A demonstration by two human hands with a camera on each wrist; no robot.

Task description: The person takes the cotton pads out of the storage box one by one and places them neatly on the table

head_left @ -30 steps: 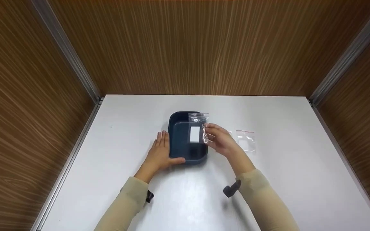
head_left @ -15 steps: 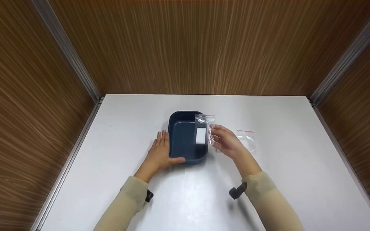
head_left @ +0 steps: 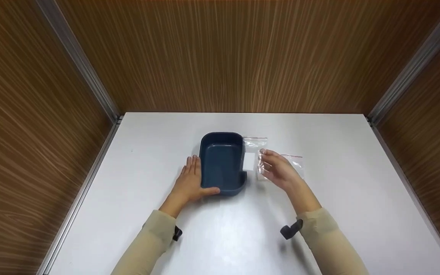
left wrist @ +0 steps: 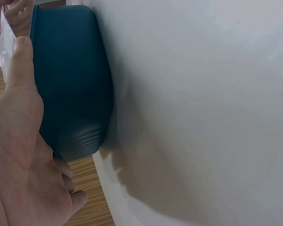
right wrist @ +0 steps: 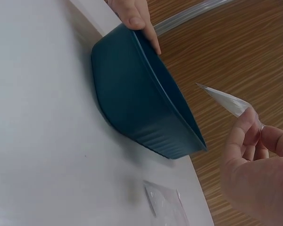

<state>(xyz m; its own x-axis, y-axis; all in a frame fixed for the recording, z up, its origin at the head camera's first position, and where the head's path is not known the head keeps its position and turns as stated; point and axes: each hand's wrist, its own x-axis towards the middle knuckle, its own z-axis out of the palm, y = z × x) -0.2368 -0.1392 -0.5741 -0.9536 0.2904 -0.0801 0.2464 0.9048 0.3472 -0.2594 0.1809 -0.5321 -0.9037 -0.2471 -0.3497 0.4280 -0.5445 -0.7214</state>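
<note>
A dark blue rectangular bin [head_left: 222, 164] stands upright on the white table. My left hand [head_left: 189, 183] rests against its left side with straight fingers, the thumb lying over the near rim. The left wrist view shows that thumb [left wrist: 21, 66] along the edge. Between thumb and fingers, my right hand [head_left: 281, 172] pinches the side edge of a clear zip bag [head_left: 255, 143] with a white piece in it. From the head, this bag overlaps the bin's right rim; the right wrist view shows the bag [right wrist: 226, 101] raised above rim height.
Another clear zip bag [head_left: 295, 162] with a red seal line lies on the table right of the bin, partly hidden by my right hand. Clear plastic [head_left: 262, 177] also shows beneath the held bag. Wood-grain panels [head_left: 220, 57] enclose the table [head_left: 159, 133] at the back and sides.
My right hand has moved right with the zip bag, from over the bin's inside to its right rim. The left hand and the bin have stayed in place.
</note>
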